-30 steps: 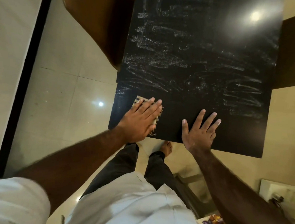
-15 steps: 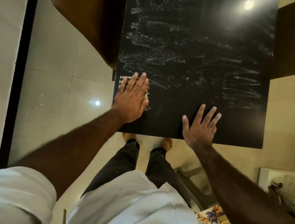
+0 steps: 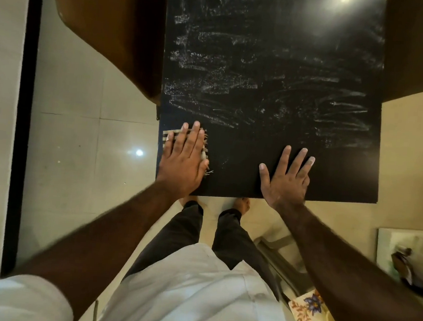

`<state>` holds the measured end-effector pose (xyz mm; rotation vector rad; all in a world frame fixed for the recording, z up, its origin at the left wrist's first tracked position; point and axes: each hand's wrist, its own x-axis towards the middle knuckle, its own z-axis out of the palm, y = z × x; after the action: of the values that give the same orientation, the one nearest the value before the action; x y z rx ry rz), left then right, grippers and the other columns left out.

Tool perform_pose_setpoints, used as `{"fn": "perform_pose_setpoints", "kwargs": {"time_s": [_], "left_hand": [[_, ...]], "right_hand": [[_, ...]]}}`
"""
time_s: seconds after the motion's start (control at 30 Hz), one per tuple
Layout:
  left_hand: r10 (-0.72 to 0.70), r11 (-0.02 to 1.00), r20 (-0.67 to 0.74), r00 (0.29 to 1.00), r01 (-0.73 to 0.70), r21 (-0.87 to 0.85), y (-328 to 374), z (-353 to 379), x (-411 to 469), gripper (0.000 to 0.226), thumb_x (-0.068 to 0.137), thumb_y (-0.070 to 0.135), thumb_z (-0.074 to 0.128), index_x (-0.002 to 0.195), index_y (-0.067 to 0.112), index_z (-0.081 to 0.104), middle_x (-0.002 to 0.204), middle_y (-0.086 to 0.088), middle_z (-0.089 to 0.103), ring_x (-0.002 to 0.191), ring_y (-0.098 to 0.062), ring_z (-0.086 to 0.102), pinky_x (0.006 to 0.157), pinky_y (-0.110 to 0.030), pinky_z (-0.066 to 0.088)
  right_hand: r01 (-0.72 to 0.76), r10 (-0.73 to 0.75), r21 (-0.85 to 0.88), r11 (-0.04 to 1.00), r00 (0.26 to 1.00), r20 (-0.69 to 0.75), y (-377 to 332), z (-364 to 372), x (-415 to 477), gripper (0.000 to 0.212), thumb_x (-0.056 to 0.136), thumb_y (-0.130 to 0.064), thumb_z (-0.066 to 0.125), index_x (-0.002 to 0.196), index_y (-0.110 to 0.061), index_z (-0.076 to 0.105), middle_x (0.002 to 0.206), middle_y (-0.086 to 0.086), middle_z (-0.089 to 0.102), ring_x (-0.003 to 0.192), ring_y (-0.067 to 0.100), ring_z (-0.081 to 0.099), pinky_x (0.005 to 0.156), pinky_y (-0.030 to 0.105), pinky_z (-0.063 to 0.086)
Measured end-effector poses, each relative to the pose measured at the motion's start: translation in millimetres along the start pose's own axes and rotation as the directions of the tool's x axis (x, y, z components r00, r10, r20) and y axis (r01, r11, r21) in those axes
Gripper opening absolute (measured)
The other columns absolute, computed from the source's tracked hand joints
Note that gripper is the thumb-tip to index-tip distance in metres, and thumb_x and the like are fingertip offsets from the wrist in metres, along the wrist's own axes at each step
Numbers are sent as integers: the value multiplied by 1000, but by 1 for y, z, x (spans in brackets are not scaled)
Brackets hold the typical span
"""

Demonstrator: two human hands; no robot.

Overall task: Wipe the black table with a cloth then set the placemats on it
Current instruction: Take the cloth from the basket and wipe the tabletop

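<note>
Your left hand (image 3: 183, 162) lies flat and open, palm down, on a small striped cloth with frayed threads (image 3: 167, 138), and it presses this cloth against the near left corner of the black rectangular table (image 3: 277, 51). Only the striped edge of the cloth at the left of your fingers and some loose threads at the right of your palm are visible; the hand covers the other part. Your right hand (image 3: 286, 177) is also open, with the fingers spread, and it rests with the palm flat on the table near the front edge, well apart from the cloth. It holds nothing. Pale streaks cover the far and middle part of the table top, and a lamp is reflected as a bright spot at the far right. A brown wooden chair (image 3: 109, 25) stands just beside the left side of the table. On the beige tiled floor (image 3: 77, 175) your bare feet are under the near edge. At the lower right, a flower-printed piece (image 3: 307, 312) is partly hidden behind your right arm; I cannot tell what it is.
</note>
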<state>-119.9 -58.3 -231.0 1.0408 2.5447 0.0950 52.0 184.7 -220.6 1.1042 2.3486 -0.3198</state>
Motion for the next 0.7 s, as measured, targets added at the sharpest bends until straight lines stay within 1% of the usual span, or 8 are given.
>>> {"fn": "perform_pose_setpoints", "kwargs": {"time_s": [0.07,0.17,0.23,0.3,0.37,0.5,0.63,0.7], "left_hand": [[62,998,9,998,-61,-14,26,0,17,82,113,57,26,175,15,-9,183,-8,-21,170,-32,-16,137,-61,4],[229,973,46,972,-230,15,64,6,24,82,114,56,25,175,13,-9,182,-10,-23,170,-33,-16,136,-62,7],[345,935,92,934,-351,51,73,13,14,81,114,56,22,175,12,-10,182,-11,-23,170,-33,-16,136,-61,6],[401,909,121,908,-411,71,64,18,-1,81,114,57,21,175,13,-10,182,-10,-24,170,-32,-16,136,-60,4],[391,914,135,910,-401,56,44,17,-10,81,114,58,20,175,15,-12,182,-8,-24,169,-31,-18,137,-59,3],[289,954,105,952,-295,46,14,10,-8,79,115,57,21,176,17,-10,183,-6,-21,170,-28,-16,137,-59,7],[231,973,68,971,-232,17,35,4,22,80,114,56,24,176,16,-5,184,-5,-18,170,-29,-15,137,-60,4],[255,967,65,965,-256,12,58,5,38,80,114,56,26,176,15,-3,184,-6,-18,170,-30,-14,136,-61,6]], "right_hand": [[0,0,-7,1000,1000,6,0,-1,0,98,105,-82,20,174,-24,-16,180,19,-24,166,49,-18,132,66,16],[3,-2,-8,1000,1000,17,0,-1,1,98,105,-81,21,174,-24,-17,180,19,-25,166,49,-19,131,66,16],[5,-5,-8,1000,1000,11,0,-1,2,98,104,-82,20,175,-23,-16,180,20,-24,166,49,-17,131,67,17],[1,0,-13,1000,1000,20,0,-2,2,98,104,-82,19,175,-23,-16,180,20,-25,166,49,-18,131,67,18],[-4,4,-2,1000,1000,31,0,-3,2,98,105,-82,20,175,-23,-17,180,19,-25,166,49,-19,132,66,16],[-3,3,-2,1000,1000,28,-1,-3,4,99,104,-84,19,174,-25,-19,179,18,-28,166,48,-21,132,65,13],[-14,14,3,1000,999,28,-1,-3,4,99,104,-84,18,173,-25,-21,179,18,-30,166,48,-22,133,64,13],[-19,19,5,1000,999,32,0,-2,5,98,104,-83,18,173,-25,-21,179,19,-30,166,48,-22,133,64,13]]}}
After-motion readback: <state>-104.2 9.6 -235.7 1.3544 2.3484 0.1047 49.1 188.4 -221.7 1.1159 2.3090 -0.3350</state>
